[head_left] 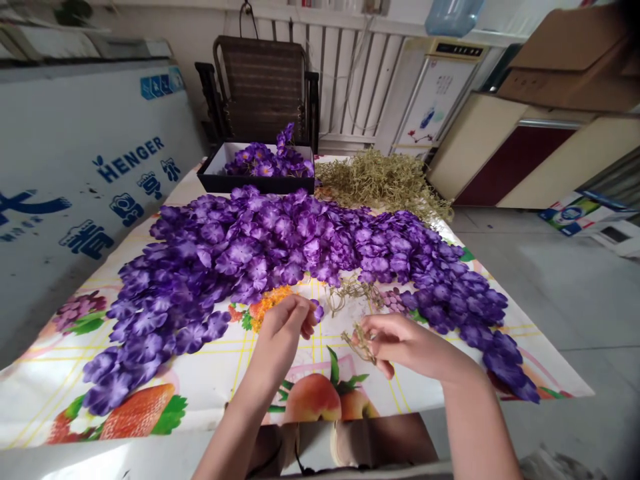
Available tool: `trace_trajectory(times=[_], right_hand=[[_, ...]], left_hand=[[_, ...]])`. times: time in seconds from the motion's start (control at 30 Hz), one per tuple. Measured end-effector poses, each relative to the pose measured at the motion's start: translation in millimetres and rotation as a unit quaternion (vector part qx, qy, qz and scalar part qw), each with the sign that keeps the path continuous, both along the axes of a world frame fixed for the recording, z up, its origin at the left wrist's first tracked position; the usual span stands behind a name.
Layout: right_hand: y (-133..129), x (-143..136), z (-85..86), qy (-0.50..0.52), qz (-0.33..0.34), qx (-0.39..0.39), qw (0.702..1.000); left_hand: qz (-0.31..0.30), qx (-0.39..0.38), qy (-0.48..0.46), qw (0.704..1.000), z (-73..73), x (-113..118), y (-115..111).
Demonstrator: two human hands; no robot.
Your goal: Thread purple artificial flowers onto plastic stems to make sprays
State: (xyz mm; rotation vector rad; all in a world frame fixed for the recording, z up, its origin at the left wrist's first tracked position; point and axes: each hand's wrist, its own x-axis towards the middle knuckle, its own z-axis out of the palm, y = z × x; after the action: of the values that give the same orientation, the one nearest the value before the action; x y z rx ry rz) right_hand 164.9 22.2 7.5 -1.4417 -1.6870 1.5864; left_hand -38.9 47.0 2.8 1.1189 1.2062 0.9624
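My left hand point(290, 319) is closed in a pinch near the middle of the table. A purple fabric flower petal point(317, 311) shows at its fingertips, partly hidden by them. Just behind that hand lies a small heap of orange flower centres point(271, 300). My right hand point(397, 339) is closed on a green plastic flower stem point(359, 343), its branched end pointing left. A few loose stems point(353, 290) lie on the tablecloth beyond the right hand. A wide arc of purple petals point(270, 240) is spread around both hands.
At the back, a black box point(255, 185) holds assembled purple flowers point(267, 160). A big pile of green stems point(380, 177) lies to its right. The fruit-print tablecloth point(210, 393) covers the table. A folding chair point(265, 80) stands behind, a white freezer point(90, 167) on the left.
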Motion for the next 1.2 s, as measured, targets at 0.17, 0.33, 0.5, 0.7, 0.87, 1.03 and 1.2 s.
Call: trace_trajectory(times=[0.17, 0.33, 0.5, 0.7, 0.87, 1.03, 1.2], right_hand=[[-2, -1, -8.6, 0.091, -0.033, -0.104, 0.99], [-6, -10, -14.8, 0.119, 0.015, -0.193, 0.974], [-10, 3, -16.6, 0.014, -0.047, -0.162, 0.986], [8, 43, -34.6, -0.191, -0.252, -0.004, 0.949], [26, 29, -50.4, -0.229, -0.27, 0.123, 0.927], [33, 20, -60.1, -0.233, -0.284, 0.191, 0.91], [31, 27, -52.5, -0.158, -0.306, 0.253, 0.904]], left_hand=[[-0.2, -0.038, 0.035, 0.978, -0.9, 5, -13], [-0.272, -0.036, 0.112, 0.955, -16.2, 10, -20], [-0.278, -0.07, 0.156, 0.945, -22.1, 11, -17], [-0.319, -0.083, 0.207, 0.921, -23.9, 12, -12], [-0.323, -0.069, 0.215, 0.919, -28.6, 14, -11], [-0.319, -0.049, 0.231, 0.918, -30.7, 15, -8], [-0.312, -0.041, 0.231, 0.92, -31.0, 16, -4]])
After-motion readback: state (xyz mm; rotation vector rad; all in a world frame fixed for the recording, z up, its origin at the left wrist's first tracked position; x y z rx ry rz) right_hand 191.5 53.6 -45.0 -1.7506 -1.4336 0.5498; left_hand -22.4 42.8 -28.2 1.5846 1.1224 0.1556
